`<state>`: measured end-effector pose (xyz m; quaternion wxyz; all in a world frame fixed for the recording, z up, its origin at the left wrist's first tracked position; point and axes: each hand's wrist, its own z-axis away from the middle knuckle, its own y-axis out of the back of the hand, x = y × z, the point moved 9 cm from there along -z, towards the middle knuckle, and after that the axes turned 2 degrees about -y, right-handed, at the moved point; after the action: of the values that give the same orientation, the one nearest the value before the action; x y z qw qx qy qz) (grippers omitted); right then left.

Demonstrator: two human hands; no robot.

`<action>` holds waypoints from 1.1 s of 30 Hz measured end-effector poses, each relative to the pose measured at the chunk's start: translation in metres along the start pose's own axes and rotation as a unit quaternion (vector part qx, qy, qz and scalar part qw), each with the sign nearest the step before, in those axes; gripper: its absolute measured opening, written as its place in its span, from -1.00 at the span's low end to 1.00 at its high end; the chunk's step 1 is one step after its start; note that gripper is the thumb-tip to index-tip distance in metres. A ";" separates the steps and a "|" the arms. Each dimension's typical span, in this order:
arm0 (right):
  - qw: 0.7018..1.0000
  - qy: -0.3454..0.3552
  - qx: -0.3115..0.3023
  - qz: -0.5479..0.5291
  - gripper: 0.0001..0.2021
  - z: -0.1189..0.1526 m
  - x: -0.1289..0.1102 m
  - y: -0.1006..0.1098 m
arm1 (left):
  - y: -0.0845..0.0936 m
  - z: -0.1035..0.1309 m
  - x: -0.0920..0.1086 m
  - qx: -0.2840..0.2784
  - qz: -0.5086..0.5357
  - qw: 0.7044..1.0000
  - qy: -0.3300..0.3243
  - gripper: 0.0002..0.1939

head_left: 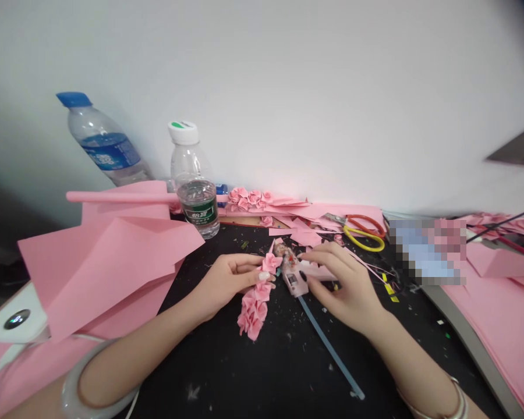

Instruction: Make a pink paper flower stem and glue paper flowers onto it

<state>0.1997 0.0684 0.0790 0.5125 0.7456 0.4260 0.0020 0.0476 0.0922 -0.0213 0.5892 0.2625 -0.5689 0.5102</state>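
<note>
Black tabletop, flowers in left hand

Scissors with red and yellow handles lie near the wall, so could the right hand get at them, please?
Probably yes: the scissors lie just beyond the right hand with their handles uncovered, though its fingertips are at the small pale pink device.

This looks like a craft spot on a black tabletop against a plain pale wall: folded pink paper flowers, large pink sheets at left and right, scissors at the far side, and scattered paper scraps. Whether home or workshop, I cannot tell.
</note>
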 end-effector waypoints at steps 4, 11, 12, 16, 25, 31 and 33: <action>0.999 0.029 0.004 -0.035 -0.76 0.005 -0.018 -0.016 | -0.011 0.002 0.002 -0.035 -0.029 0.999 -0.019 -0.63; 0.999 0.013 0.026 -0.043 -0.87 0.010 -0.018 -0.030 | -0.019 0.001 -0.005 -0.064 -0.056 0.996 -0.019 -0.65; 0.999 0.013 0.026 -0.043 -0.88 0.011 -0.018 -0.031 | -0.018 0.001 -0.005 -0.061 -0.058 0.996 -0.018 -0.65; 0.999 0.005 0.013 -0.040 -0.92 0.010 -0.018 -0.035 | -0.016 0.002 -0.006 -0.045 -0.073 0.996 -0.017 -0.68; 0.999 0.004 -0.014 -0.045 -0.89 0.009 -0.021 -0.037 | -0.018 0.006 -0.003 -0.050 -0.119 0.991 -0.027 -0.69; 0.999 0.004 -0.022 -0.050 -0.88 0.009 -0.020 -0.039 | -0.020 0.007 0.000 -0.054 -0.132 0.989 -0.034 -0.72; 0.998 0.004 -0.025 -0.051 -0.88 0.009 -0.020 -0.040 | -0.020 0.007 0.000 -0.053 -0.136 0.989 -0.033 -0.73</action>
<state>0.1659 0.0532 0.0529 0.5285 0.7098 0.4656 -0.0105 0.0628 0.0794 -0.0148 0.6468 0.3224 -0.5734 0.3859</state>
